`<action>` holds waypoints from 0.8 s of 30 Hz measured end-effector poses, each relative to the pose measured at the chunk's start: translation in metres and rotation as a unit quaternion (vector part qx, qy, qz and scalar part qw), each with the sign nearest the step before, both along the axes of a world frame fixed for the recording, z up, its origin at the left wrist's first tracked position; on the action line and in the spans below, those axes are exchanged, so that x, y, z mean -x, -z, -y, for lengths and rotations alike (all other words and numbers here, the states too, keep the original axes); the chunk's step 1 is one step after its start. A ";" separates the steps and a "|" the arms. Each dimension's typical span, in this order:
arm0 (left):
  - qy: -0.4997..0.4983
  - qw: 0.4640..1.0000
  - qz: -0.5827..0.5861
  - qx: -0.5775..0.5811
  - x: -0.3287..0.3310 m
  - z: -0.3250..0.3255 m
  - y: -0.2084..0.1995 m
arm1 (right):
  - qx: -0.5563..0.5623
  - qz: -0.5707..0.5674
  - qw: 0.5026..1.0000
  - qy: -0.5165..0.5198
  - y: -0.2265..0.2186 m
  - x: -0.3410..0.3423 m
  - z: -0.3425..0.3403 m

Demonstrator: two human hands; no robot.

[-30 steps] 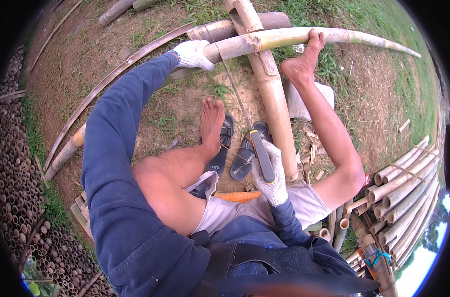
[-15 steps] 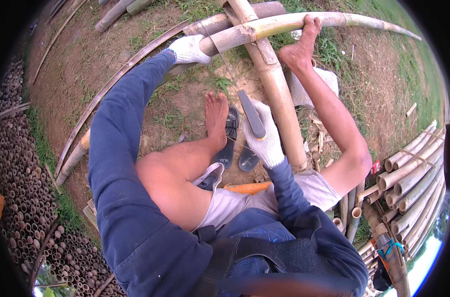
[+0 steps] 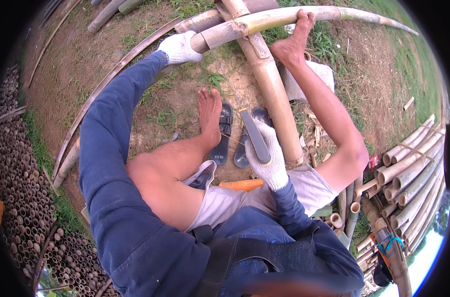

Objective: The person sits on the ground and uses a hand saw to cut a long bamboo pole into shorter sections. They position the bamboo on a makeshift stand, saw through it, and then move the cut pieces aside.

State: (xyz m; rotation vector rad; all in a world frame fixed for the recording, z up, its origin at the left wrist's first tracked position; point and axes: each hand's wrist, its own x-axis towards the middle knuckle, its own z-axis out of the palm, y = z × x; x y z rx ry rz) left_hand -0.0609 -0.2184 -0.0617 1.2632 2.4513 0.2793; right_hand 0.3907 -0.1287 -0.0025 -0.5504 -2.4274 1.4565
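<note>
My left hand (image 3: 179, 48), in a white knit glove, grips the near end of a long bamboo pole (image 3: 284, 15). That pole rests across a thicker bamboo post (image 3: 272, 84), and my bare right foot (image 3: 295, 39) presses on it. In my right hand (image 3: 267, 158), also gloved, is the grey handle of a handsaw (image 3: 254, 136). Its thin blade runs up and away to the pole, meeting it just right of my left hand. How deep the blade sits in the bamboo I cannot tell.
Black sandals (image 3: 225, 133) lie between my legs near my bare left foot. A pale stone block (image 3: 311, 81) sits beside the post. Cut bamboo poles (image 3: 415, 168) are stacked at the right. Many short bamboo pieces (image 3: 22, 178), ends up, fill the left side.
My right hand has drawn the saw back toward my body, its handle now lower. My left hand still holds the pole; the whole view has shifted slightly.
</note>
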 end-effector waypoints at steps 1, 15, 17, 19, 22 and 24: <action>0.001 0.999 -0.023 0.024 -0.002 -0.001 0.001 | -0.017 -0.021 1.000 -0.008 -0.011 -0.013 0.000; -0.032 0.999 -0.020 0.024 -0.012 0.000 -0.006 | -0.001 -0.024 1.000 -0.001 -0.041 -0.027 0.006; -0.016 0.998 0.025 0.048 -0.003 -0.001 -0.007 | 0.001 0.001 1.000 -0.012 -0.052 -0.046 0.008; -0.002 0.997 0.067 0.049 0.011 -0.007 -0.010 | -0.024 0.040 0.999 -0.010 -0.054 -0.050 0.010; 0.035 0.987 0.141 0.065 0.025 -0.013 -0.011 | 0.007 0.034 0.999 -0.016 -0.048 -0.034 0.011; 0.023 0.990 0.134 0.034 0.019 -0.012 -0.006 | 0.040 -0.005 0.999 -0.007 -0.049 -0.026 0.010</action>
